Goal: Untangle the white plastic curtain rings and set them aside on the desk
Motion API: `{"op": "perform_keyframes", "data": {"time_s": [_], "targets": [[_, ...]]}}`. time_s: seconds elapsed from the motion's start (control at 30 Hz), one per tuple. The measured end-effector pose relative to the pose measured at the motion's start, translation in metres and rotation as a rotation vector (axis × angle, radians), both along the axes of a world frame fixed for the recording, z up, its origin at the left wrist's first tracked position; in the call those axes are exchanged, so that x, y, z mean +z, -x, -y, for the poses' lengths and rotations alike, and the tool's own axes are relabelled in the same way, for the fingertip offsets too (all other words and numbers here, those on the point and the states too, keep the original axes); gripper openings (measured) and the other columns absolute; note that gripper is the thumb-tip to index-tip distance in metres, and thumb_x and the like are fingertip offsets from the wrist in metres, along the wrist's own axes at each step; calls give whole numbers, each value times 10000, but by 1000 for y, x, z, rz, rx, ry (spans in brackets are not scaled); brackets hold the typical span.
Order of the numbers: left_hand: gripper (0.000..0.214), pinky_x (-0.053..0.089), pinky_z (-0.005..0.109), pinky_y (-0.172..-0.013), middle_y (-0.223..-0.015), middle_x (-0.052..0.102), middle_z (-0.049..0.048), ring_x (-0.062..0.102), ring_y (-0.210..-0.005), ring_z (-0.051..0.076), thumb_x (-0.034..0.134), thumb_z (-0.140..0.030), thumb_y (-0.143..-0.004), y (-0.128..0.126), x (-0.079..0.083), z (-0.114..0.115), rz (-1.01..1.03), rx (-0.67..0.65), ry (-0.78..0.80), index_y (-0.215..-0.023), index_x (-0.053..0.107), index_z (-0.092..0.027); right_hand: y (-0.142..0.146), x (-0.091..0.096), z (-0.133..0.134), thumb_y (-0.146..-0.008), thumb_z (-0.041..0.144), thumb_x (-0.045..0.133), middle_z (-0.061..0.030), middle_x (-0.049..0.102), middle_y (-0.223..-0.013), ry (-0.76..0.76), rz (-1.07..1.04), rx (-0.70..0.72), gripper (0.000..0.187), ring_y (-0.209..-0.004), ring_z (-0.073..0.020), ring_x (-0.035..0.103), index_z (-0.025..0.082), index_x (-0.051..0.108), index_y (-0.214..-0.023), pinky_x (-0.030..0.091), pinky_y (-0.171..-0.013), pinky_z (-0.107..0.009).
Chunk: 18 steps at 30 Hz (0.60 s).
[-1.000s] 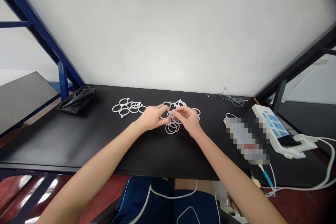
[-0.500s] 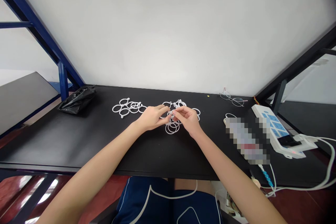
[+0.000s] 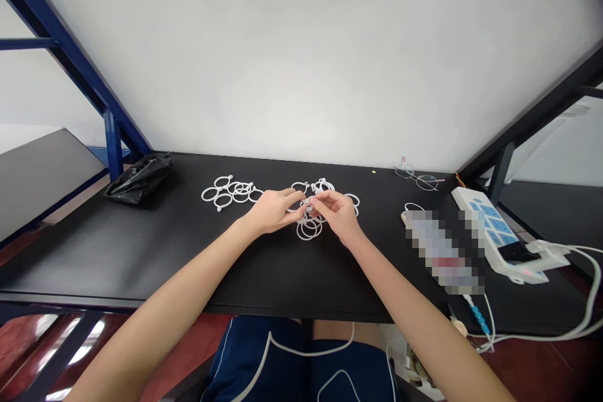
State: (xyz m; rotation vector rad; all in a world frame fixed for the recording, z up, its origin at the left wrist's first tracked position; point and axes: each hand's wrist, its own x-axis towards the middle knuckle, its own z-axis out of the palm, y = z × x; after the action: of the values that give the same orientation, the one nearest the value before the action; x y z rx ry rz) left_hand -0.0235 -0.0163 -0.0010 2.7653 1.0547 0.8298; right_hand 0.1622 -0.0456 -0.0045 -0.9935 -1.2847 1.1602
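My left hand [image 3: 274, 210] and my right hand [image 3: 338, 213] meet above the middle of the black table [image 3: 155, 251]. Both pinch a small white plastic ring [image 3: 306, 203] between thumb and fingers. Under and around the hands lies a loose pile of white rings [image 3: 311, 226], some behind my right hand. A second group of white rings [image 3: 230, 192] lies apart to the left of my left hand.
A crumpled black bag [image 3: 139, 179] sits at the table's far left. Wire-framed glasses [image 3: 418, 178] lie at the back right. A white and blue power strip [image 3: 499, 233] with white cables [image 3: 584, 301] occupies the right end, next to a blurred-out object [image 3: 443, 248].
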Motion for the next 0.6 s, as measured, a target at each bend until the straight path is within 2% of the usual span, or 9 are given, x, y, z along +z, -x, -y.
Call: {"op": "perform_keyframes", "data": {"time_s": [0.23, 0.43, 0.6], "targets": [[335, 296, 218, -527, -775, 630, 26, 448, -525, 95, 402, -415, -936, 0, 1, 1, 29, -8, 81, -921, 625, -165, 0, 3, 2, -722, 397, 767, -18, 703, -711, -17, 28, 39, 253, -589, -124, 650, 167, 705, -807, 579, -624, -292], [327, 343, 221, -570, -658, 586, -12, 461, -551, 103, 375, -376, -957, -1, 5, 2, 275, -85, 369, -883, 608, -159, 1, 0, 3, -698, 408, 782, -30, 727, -723, -1, 22, 93, 278, -560, -129, 648, 170, 714, -825, 576, -607, -304], [339, 345, 216, -563, -633, 516, -28, 425, -560, 91, 417, -381, -939, -4, 7, 3, 344, -129, 492, -768, 594, -149, 2, 0, 3, -770, 454, 714, -26, 696, -675, -29, 78, 87, 294, -562, -128, 640, 163, 676, -756, 555, -582, -279]]}}
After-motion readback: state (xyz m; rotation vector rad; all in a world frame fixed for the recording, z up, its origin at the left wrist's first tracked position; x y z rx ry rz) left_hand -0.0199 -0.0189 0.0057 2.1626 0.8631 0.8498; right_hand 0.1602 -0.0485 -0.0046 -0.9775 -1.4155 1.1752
